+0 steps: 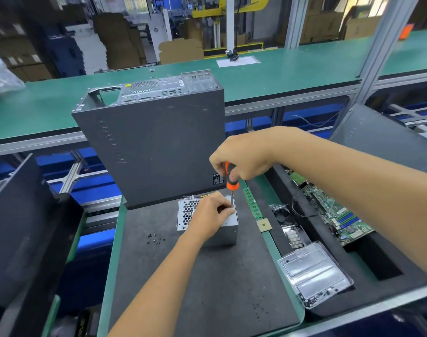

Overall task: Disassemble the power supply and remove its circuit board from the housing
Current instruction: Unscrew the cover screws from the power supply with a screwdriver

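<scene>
The small silver metal power supply box with a honeycomb vent grille [187, 212] sits on the dark foam mat of the work surface [207, 276], just in front of the upright grey computer tower case [154, 147]. The right hand [241, 164] is curled around the orange-and-black handle of a screwdriver [229, 177], whose thin shaft points down to the top right edge of the box. The left hand [209, 215] rests on the box top, its fingertips [228, 210] pinching the shaft near the tip.

The step in hand looks like backing out a housing screw. To do it well, keep the shaft upright and seated squarely in the screw head, press down firmly while turning, and let the left hand both steady the tip and pin the box so it cannot skate on the mat. Freed screws belong with the small black loose screws [155, 239] lying left of the box.
</scene>
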{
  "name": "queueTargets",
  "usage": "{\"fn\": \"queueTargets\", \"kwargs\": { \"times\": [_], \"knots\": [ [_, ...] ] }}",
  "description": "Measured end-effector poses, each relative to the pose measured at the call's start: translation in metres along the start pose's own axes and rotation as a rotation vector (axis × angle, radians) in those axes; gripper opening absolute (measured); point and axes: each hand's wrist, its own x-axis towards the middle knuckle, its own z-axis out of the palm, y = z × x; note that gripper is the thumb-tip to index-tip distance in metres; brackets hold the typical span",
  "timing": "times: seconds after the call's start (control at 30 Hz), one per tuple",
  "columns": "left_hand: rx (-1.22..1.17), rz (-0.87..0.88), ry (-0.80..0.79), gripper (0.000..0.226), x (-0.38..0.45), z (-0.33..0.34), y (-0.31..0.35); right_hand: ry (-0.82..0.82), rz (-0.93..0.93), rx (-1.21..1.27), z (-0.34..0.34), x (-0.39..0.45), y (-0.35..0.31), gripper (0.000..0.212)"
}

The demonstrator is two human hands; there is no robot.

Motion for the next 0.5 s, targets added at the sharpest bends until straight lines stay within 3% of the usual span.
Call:
{"fn": "queueTargets", "kwargs": {
  "times": [0.17, 0.27, 0.37, 0.5],
  "knots": [
    [-0.021, 0.002, 0.003, 0.008, -0.0009, 0.0012, -0.0004, 0.008, -0.101, 0.029, -0.0056, -0.0006, -0.0050, 0.029],
    [-0.018, 0.020, 0.001, 0.010, -0.0002, 0.0028, -0.0004, 0.054, 0.031, 0.105, 0.0011, -0.0009, -0.0059, 0.022],
    [-0.004, 0.018, 0.000, 0.009, 0.0003, 0.0034, 0.0000, 0.044, 0.242, -0.047, 0.0015, 0.0017, -0.0065, 0.038],
    [0.008, 0.016, 0.013, 0.010, 0.0003, 0.0018, -0.0036, 0.029, 0.148, 0.015, 0.0003, 0.0054, -0.0059, 0.030]
  ]
}}
